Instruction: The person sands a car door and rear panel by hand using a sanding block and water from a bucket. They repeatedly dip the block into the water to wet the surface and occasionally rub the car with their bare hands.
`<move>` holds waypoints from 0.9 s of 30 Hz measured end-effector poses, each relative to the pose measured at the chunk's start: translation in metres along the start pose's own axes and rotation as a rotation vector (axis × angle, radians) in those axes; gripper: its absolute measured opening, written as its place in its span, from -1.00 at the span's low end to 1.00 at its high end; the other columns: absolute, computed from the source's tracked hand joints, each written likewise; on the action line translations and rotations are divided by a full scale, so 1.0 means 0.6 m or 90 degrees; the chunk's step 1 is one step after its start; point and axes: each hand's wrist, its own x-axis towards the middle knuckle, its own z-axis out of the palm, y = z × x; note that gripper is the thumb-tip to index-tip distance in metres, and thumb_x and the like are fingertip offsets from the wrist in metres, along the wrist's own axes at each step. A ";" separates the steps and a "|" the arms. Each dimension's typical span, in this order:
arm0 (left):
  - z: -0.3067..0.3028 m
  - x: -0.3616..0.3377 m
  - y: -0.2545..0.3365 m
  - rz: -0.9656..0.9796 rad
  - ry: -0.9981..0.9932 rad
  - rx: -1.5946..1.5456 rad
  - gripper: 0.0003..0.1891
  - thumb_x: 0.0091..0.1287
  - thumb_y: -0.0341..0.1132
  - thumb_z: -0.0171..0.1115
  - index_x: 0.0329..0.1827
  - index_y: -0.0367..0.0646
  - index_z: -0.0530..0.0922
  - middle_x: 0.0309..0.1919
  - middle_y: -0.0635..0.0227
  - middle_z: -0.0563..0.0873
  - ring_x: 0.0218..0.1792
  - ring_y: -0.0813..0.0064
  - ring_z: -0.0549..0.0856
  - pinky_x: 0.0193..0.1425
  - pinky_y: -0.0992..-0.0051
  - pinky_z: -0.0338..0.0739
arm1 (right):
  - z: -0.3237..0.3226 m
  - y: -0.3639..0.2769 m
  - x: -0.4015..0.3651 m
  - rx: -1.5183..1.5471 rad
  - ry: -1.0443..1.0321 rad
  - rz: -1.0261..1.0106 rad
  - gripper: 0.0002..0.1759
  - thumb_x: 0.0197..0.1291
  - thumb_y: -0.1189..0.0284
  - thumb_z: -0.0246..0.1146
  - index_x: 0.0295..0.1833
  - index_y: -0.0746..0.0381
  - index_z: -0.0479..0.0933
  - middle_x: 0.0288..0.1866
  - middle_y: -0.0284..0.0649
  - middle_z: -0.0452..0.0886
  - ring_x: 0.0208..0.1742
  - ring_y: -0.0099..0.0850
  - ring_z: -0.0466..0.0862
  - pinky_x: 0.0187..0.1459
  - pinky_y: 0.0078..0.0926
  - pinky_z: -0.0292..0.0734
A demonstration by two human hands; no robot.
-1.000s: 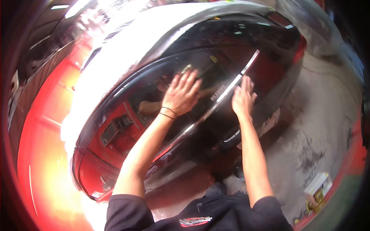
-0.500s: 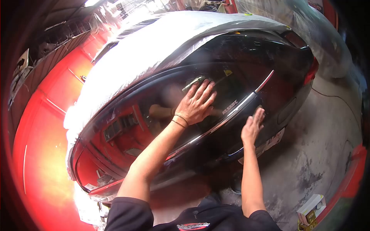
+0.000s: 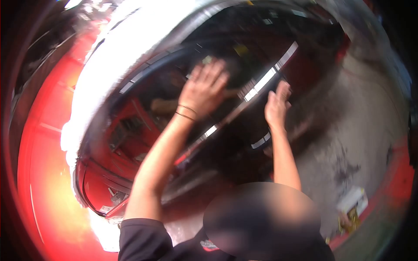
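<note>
- A person's left hand (image 3: pixel 202 89) lies flat on the dark side window (image 3: pixel 170 87) of a car, fingers spread wide and palm to the glass; two thin bands (image 3: pixel 186 112) circle the wrist.
- A small greenish object (image 3: pixel 208 59) shows just past that hand's fingertips, touching them; motion blur hides what it is.
- The right hand (image 3: pixel 277 105) rests lower and to the right of the left, well apart from it, fingers held close together and stretched out against the dark door panel (image 3: pixel 244 130).
- A bright chrome trim strip (image 3: pixel 261 82) runs slantwise between the two hands, along the window's lower edge.
- Pale plastic sheeting (image 3: pixel 122 48) covers the roof beyond the left hand.
- Grey concrete floor (image 3: pixel 348 143) spreads to the right of the right hand; a white and yellow box (image 3: pixel 355 201) sits on it, far below that hand.
- Red-lit flooring (image 3: pixel 43 174) glows to the left of the left arm.
</note>
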 end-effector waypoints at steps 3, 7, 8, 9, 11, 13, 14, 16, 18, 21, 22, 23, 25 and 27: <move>0.021 0.000 0.000 0.011 0.022 0.029 -0.35 0.43 -0.06 0.45 0.56 0.01 0.57 0.74 0.20 0.43 0.76 0.09 0.36 0.80 -0.07 0.23 | 0.049 -0.009 -0.143 -0.010 -0.029 -0.034 -0.17 0.75 0.18 0.03 0.93 0.18 -0.06 1.00 0.02 -0.19 0.97 0.10 -0.19 0.76 0.56 -0.22; 0.033 -0.006 0.008 0.013 0.000 0.072 -0.40 0.56 -0.01 0.34 0.63 0.10 0.54 0.78 0.28 0.39 0.80 0.17 0.32 0.83 -0.05 0.19 | 0.050 -0.009 -0.184 -0.009 -0.030 0.012 -0.19 0.77 0.10 -0.07 0.93 0.17 -0.07 1.00 -0.03 -0.14 0.96 0.11 -0.11 0.74 0.64 -0.19; 0.037 -0.004 0.006 0.017 0.008 0.081 -0.40 0.58 0.00 0.32 0.64 0.09 0.54 0.79 0.27 0.39 0.80 0.17 0.31 0.83 -0.05 0.18 | 0.039 0.001 -0.122 0.002 0.023 0.034 -0.19 0.78 0.07 -0.09 0.93 0.17 -0.05 1.00 -0.04 -0.11 0.96 0.09 -0.11 0.73 0.65 -0.18; 0.037 -0.002 0.005 0.020 0.004 0.085 -0.40 0.59 0.01 0.30 0.64 0.09 0.54 0.79 0.27 0.38 0.81 0.16 0.30 0.83 -0.05 0.17 | 0.010 0.012 -0.047 0.036 0.023 0.079 -0.19 0.78 0.05 -0.11 0.92 0.18 -0.03 0.99 -0.03 -0.09 0.96 0.08 -0.09 0.73 0.65 -0.15; 0.030 -0.001 0.011 0.021 -0.016 0.100 -0.40 0.61 0.02 0.27 0.65 0.05 0.53 0.81 0.26 0.35 0.82 0.15 0.27 0.84 -0.06 0.16 | -0.026 0.030 0.020 0.054 0.006 0.118 -0.20 0.80 0.01 -0.13 0.91 0.21 0.01 0.98 -0.02 -0.06 0.95 0.07 -0.06 0.74 0.63 -0.12; 0.030 -0.004 0.010 0.030 -0.023 0.103 -0.39 0.62 0.02 0.26 0.67 0.04 0.51 0.82 0.25 0.33 0.82 0.13 0.26 0.85 -0.06 0.13 | -0.031 0.023 -0.014 0.030 -0.002 0.090 -0.21 0.80 0.03 -0.15 0.91 0.22 0.00 0.98 0.01 -0.06 0.95 0.05 -0.05 0.76 0.60 -0.14; 0.035 -0.002 0.007 0.033 -0.012 0.101 -0.38 0.62 0.02 0.26 0.68 0.04 0.50 0.83 0.25 0.32 0.83 0.13 0.25 0.86 -0.06 0.12 | -0.006 0.018 -0.068 0.007 0.002 0.060 -0.20 0.79 0.09 -0.09 0.92 0.21 -0.04 0.99 0.01 -0.10 0.95 0.08 -0.07 0.76 0.59 -0.17; 0.032 -0.002 0.010 0.025 -0.024 0.097 -0.39 0.66 0.00 0.25 0.72 0.09 0.45 0.84 0.28 0.31 0.83 0.11 0.24 0.85 -0.09 0.13 | 0.049 -0.005 -0.212 0.033 -0.042 0.028 -0.13 0.71 0.18 0.06 0.94 0.17 -0.10 1.00 -0.02 -0.17 0.95 0.16 -0.10 0.73 0.68 -0.18; 0.036 -0.004 0.008 0.031 -0.022 0.103 -0.38 0.68 0.02 0.22 0.74 0.10 0.44 0.84 0.28 0.30 0.84 0.11 0.23 0.85 -0.10 0.12 | 0.072 -0.007 -0.289 0.023 -0.109 -0.002 -0.12 0.71 0.17 0.06 0.95 0.09 -0.12 1.01 -0.11 -0.20 0.96 0.15 -0.11 0.72 0.70 -0.18; 0.040 -0.004 0.010 0.032 -0.016 0.118 -0.39 0.70 0.03 0.19 0.74 0.10 0.43 0.84 0.29 0.30 0.84 0.13 0.24 0.85 -0.09 0.12 | 0.029 0.014 -0.149 0.041 0.003 0.078 -0.17 0.75 0.10 -0.04 0.94 0.12 -0.08 1.00 -0.08 -0.12 0.95 0.09 -0.07 0.71 0.71 -0.13; 0.041 -0.003 0.010 0.033 -0.013 0.118 -0.39 0.70 0.04 0.19 0.75 0.11 0.43 0.84 0.30 0.31 0.84 0.14 0.25 0.85 -0.09 0.12 | 0.004 0.026 -0.092 0.068 0.009 0.108 -0.20 0.75 0.10 -0.06 0.93 0.13 -0.04 0.99 -0.07 -0.09 0.95 0.08 -0.06 0.70 0.72 -0.09; 0.042 -0.003 0.010 0.033 -0.014 0.122 -0.39 0.70 0.04 0.19 0.75 0.12 0.43 0.83 0.30 0.32 0.83 0.14 0.25 0.85 -0.09 0.12 | -0.003 0.043 -0.061 0.087 0.020 0.109 -0.22 0.76 0.11 -0.08 0.92 0.15 -0.02 0.99 -0.07 -0.09 0.95 0.08 -0.05 0.70 0.70 -0.04; 0.041 -0.005 0.012 0.026 -0.022 0.131 -0.39 0.70 0.04 0.19 0.75 0.13 0.43 0.83 0.31 0.33 0.83 0.15 0.25 0.85 -0.08 0.12 | 0.007 0.050 -0.080 0.073 0.022 0.097 -0.20 0.75 0.12 -0.04 0.92 0.15 -0.03 0.99 -0.06 -0.12 0.95 0.11 -0.06 0.70 0.69 -0.03; 0.042 -0.005 0.009 0.024 -0.025 0.135 -0.40 0.69 0.05 0.20 0.72 0.13 0.47 0.84 0.33 0.32 0.84 0.17 0.24 0.86 -0.06 0.09 | 0.043 0.043 -0.148 0.119 0.045 0.071 -0.15 0.73 0.13 0.01 0.94 0.15 -0.09 1.00 -0.03 -0.16 0.95 0.17 -0.10 0.71 0.67 -0.08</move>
